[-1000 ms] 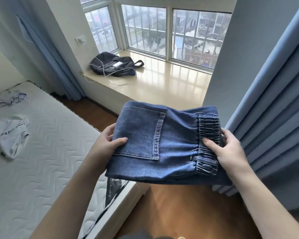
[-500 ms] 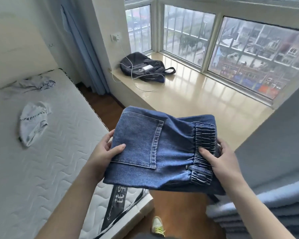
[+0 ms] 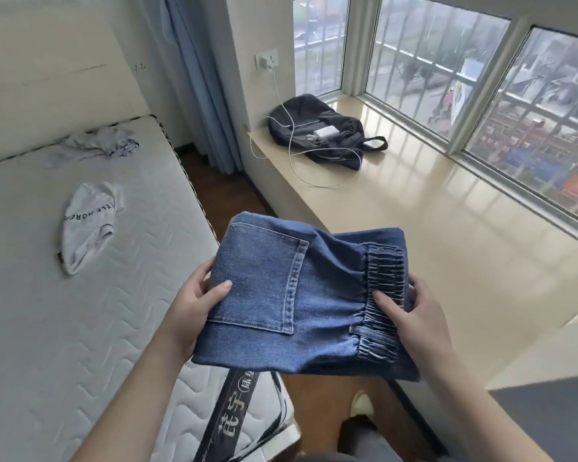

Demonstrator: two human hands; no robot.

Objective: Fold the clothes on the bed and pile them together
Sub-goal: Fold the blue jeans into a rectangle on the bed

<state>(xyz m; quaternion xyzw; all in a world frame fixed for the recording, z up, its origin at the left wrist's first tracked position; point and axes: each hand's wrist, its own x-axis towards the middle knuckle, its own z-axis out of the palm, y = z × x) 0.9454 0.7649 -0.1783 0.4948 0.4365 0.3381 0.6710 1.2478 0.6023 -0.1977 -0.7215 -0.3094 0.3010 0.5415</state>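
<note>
Jeans: folded blue denim jeans [image 3: 291,298], back pocket up and elastic waistband toward 3 o'clock, held in the air above the near corner of the bed and the wooden floor.
Left hand: the left hand [image 3: 194,305] grips the jeans' 9 o'clock edge, thumb on top, fingers curled underneath.
Right hand: the right hand [image 3: 414,311] holds the waistband end, thumb pressed on the elastic, the other fingers wrapped behind.
Bed: bare quilted mattress [image 3: 64,328] at 9 o'clock of the jeans.
White garment: a rumpled white garment with black lettering [image 3: 87,225] lies on the mattress at 10 o'clock.
Pale garment: a crumpled pale garment [image 3: 101,146] lies beyond it near the headboard, the two apart.
Window ledge: a black backpack [image 3: 317,131] with a white cable lies at 12 o'clock.
</note>
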